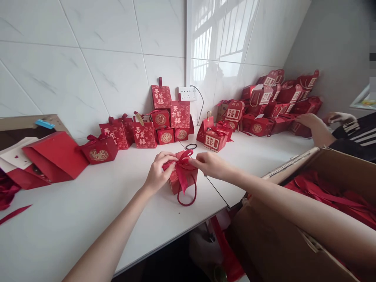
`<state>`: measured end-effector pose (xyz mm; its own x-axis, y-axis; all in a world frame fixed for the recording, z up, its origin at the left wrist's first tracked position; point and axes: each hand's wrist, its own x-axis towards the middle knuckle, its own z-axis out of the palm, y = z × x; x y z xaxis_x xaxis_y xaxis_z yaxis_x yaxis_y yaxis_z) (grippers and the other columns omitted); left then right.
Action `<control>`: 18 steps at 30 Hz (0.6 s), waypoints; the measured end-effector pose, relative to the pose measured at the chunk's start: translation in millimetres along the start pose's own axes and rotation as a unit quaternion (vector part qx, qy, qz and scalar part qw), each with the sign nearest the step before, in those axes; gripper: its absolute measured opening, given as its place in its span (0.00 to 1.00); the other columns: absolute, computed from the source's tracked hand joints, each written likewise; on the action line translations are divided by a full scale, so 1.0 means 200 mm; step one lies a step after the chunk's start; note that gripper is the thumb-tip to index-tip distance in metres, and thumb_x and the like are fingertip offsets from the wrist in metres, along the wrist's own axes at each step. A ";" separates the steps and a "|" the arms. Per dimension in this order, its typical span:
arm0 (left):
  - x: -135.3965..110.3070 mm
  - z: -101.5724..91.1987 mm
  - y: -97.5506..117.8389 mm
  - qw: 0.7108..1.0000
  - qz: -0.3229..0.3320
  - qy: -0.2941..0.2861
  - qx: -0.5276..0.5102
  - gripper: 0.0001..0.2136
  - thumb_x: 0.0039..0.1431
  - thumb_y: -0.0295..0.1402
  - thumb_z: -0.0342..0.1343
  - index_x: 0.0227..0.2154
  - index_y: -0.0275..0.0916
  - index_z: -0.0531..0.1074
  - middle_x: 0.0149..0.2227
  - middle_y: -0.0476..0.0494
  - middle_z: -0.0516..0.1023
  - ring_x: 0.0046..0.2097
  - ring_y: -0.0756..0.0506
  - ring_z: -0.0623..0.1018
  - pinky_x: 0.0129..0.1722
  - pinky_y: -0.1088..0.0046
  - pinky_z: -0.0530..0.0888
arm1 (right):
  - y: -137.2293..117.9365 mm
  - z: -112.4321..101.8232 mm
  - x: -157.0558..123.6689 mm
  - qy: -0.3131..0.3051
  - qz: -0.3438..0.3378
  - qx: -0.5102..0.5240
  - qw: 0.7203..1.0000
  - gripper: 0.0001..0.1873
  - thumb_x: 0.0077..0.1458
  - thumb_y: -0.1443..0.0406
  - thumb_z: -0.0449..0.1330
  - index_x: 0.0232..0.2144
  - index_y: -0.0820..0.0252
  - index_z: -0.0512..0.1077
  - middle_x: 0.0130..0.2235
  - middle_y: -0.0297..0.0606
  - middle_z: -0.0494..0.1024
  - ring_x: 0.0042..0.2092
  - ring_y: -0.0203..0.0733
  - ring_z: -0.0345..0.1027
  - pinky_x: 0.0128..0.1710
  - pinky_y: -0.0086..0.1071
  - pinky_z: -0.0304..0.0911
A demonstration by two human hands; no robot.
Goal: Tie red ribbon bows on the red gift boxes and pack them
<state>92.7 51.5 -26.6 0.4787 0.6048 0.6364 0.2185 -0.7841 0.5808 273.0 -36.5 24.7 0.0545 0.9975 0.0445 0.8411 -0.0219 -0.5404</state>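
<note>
A small red gift box (174,184) stands on the white table (141,207) in front of me. Across its top runs a red ribbon (182,178) formed into a bow, one tail hanging down the front. My left hand (160,168) pinches the ribbon on the left of the bow. On the other side, the fingers of my right hand (208,163) are closed on the ribbon too. A dark red rope handle (188,204) loops from the box down onto the tabletop. Just behind the box lies a black hair tie (191,146).
Finished-looking red boxes (145,135) line the tiled wall, with more stacked (272,102) at the right. A cardboard box (264,235) of red material stands at the front right. Another person's hand (313,127) touches the stack. A larger red box (58,156) lies left.
</note>
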 end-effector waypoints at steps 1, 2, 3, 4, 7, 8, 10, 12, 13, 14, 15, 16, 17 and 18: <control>0.00 0.00 0.01 1.000 0.011 -0.001 0.004 0.08 0.55 0.31 0.48 0.32 0.41 0.72 0.40 0.45 0.71 0.46 0.45 0.71 0.49 0.64 0.70 | 0.01 0.00 0.01 0.054 0.005 -0.032 0.998 0.21 0.55 0.49 0.50 0.26 0.61 0.65 0.23 0.36 0.71 0.27 0.38 0.66 0.24 0.28 0.56; -0.01 0.00 0.02 1.000 0.023 -0.001 0.007 0.08 0.56 0.31 0.48 0.33 0.41 0.72 0.39 0.45 0.71 0.46 0.45 0.71 0.49 0.64 0.70 | 0.02 0.01 0.01 0.076 0.005 -0.050 0.996 0.19 0.53 0.49 0.52 0.29 0.60 0.64 0.25 0.37 0.71 0.29 0.39 0.67 0.24 0.28 0.56; -0.01 0.00 0.02 0.999 0.035 -0.001 0.010 0.08 0.56 0.31 0.48 0.33 0.41 0.72 0.39 0.45 0.71 0.46 0.45 0.71 0.48 0.64 0.70 | 0.03 0.01 0.02 0.065 0.003 -0.046 0.997 0.19 0.52 0.49 0.54 0.31 0.60 0.63 0.26 0.37 0.72 0.29 0.40 0.67 0.24 0.28 0.57; -0.01 0.00 0.03 0.999 0.045 -0.001 0.013 0.08 0.56 0.30 0.48 0.33 0.41 0.72 0.39 0.44 0.71 0.46 0.45 0.71 0.48 0.64 0.70 | 0.04 0.02 0.02 0.027 0.001 -0.019 0.999 0.19 0.51 0.49 0.55 0.34 0.59 0.62 0.27 0.36 0.72 0.29 0.39 0.68 0.24 0.28 0.59; -0.03 0.01 0.04 0.997 0.077 0.000 0.025 0.08 0.56 0.29 0.47 0.33 0.42 0.71 0.39 0.44 0.71 0.46 0.45 0.70 0.49 0.64 0.69 | 0.07 0.03 0.02 -0.096 0.002 0.113 0.989 0.19 0.52 0.52 0.56 0.37 0.59 0.59 0.29 0.36 0.74 0.25 0.36 0.69 0.22 0.28 0.65; -0.03 0.01 0.05 0.996 0.087 -0.002 0.030 0.08 0.56 0.29 0.46 0.33 0.41 0.71 0.39 0.44 0.70 0.46 0.45 0.69 0.49 0.63 0.69 | 0.07 0.03 0.02 -0.115 -0.001 0.146 0.983 0.19 0.52 0.53 0.57 0.38 0.60 0.59 0.30 0.35 0.74 0.25 0.36 0.70 0.22 0.28 0.67; -0.04 0.01 0.05 0.994 0.106 -0.007 0.040 0.07 0.55 0.30 0.47 0.33 0.41 0.70 0.40 0.43 0.70 0.47 0.44 0.68 0.49 0.62 0.68 | 0.08 0.03 0.02 -0.130 -0.021 0.180 0.975 0.17 0.52 0.56 0.59 0.38 0.60 0.61 0.30 0.35 0.75 0.26 0.35 0.71 0.24 0.28 0.69; -0.05 0.02 0.06 0.992 0.115 -0.010 0.044 0.06 0.53 0.33 0.50 0.33 0.40 0.70 0.40 0.42 0.69 0.47 0.43 0.67 0.50 0.60 0.68 | 0.08 0.03 0.02 -0.143 -0.049 0.194 0.969 0.14 0.53 0.58 0.58 0.37 0.61 0.64 0.30 0.35 0.75 0.28 0.35 0.72 0.26 0.28 0.70; -0.05 0.02 0.07 0.993 0.112 -0.011 0.044 0.07 0.52 0.34 0.52 0.34 0.40 0.69 0.41 0.42 0.68 0.47 0.42 0.67 0.50 0.60 0.67 | 0.08 0.03 0.02 -0.147 -0.060 0.197 0.968 0.13 0.53 0.58 0.58 0.37 0.61 0.65 0.30 0.36 0.76 0.29 0.35 0.72 0.26 0.28 0.71; -0.05 0.02 0.07 0.994 0.103 -0.011 0.043 0.08 0.51 0.35 0.53 0.34 0.40 0.69 0.41 0.42 0.68 0.47 0.42 0.67 0.50 0.60 0.67 | 0.08 0.03 0.03 -0.147 -0.065 0.197 0.967 0.12 0.53 0.59 0.58 0.37 0.62 0.67 0.30 0.36 0.76 0.29 0.36 0.72 0.27 0.28 0.71; -0.05 0.02 0.08 0.995 0.091 -0.011 0.041 0.08 0.51 0.35 0.53 0.34 0.40 0.69 0.41 0.42 0.68 0.47 0.42 0.67 0.50 0.60 0.67 | 0.08 0.03 0.03 -0.143 -0.066 0.197 0.968 0.12 0.53 0.59 0.58 0.36 0.62 0.68 0.30 0.37 0.76 0.30 0.36 0.72 0.27 0.28 0.71; -0.05 0.02 0.08 0.996 0.079 -0.010 0.040 0.07 0.52 0.35 0.53 0.33 0.40 0.69 0.41 0.42 0.68 0.47 0.43 0.68 0.50 0.60 0.67 | 0.09 0.02 0.03 -0.140 -0.064 0.198 0.968 0.12 0.53 0.59 0.58 0.36 0.62 0.68 0.30 0.37 0.76 0.30 0.36 0.72 0.27 0.28 0.71; -0.04 0.01 0.08 0.997 0.069 -0.012 0.039 0.06 0.52 0.34 0.52 0.33 0.40 0.69 0.40 0.43 0.68 0.47 0.43 0.68 0.50 0.60 0.67 | 0.09 0.02 0.03 -0.137 -0.058 0.199 0.969 0.12 0.53 0.59 0.58 0.35 0.62 0.69 0.30 0.37 0.76 0.30 0.36 0.72 0.28 0.28 0.71; -0.04 0.01 0.08 0.997 0.066 -0.016 0.040 0.06 0.52 0.34 0.52 0.33 0.40 0.69 0.40 0.43 0.68 0.47 0.43 0.68 0.50 0.60 0.68 | 0.09 0.02 0.03 -0.137 -0.049 0.203 0.968 0.12 0.53 0.58 0.57 0.35 0.62 0.69 0.30 0.37 0.76 0.30 0.36 0.72 0.28 0.28 0.71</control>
<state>93.8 33.4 -22.8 0.5351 0.4917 0.6869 0.2179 -0.8659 0.4502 285.1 -31.3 11.7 -0.2073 0.9748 -0.0825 0.5508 0.0466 -0.8334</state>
